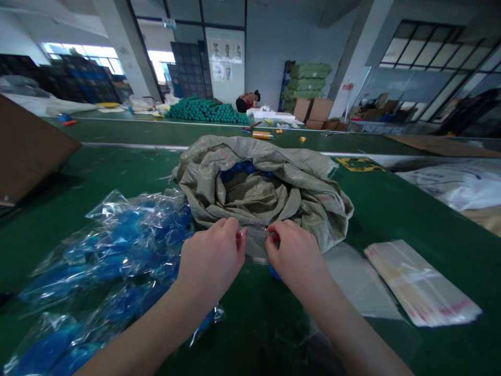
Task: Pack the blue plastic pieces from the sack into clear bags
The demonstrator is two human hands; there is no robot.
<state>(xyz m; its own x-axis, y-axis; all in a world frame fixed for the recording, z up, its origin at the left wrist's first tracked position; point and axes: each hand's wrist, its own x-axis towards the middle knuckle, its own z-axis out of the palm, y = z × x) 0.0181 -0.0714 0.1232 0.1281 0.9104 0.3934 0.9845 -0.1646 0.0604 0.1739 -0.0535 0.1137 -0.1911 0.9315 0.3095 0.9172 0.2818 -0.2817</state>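
Note:
In the middle of the view, my left hand [213, 250] and my right hand [295, 250] face each other with fingers pinched. A clear plastic bag [256, 243] is stretched between them, gripped at its edge. Something blue [274, 272] shows just below my right hand, mostly covered by it. Directly beyond my hands lies a grey-green woven sack [313, 180], rolled open, with blue round items [245, 167] inside. Left of my left hand is a pile of blue items in clear bags [125, 230].
A stack of flat clear bags [422, 284] lies at right, beside a loose clear sheet [358, 277]. A cardboard piece [31, 149] stands at left. Across the far belt are an orange roll [262, 134] and green rolls [207, 110]. A person [248, 100] bends over in the background.

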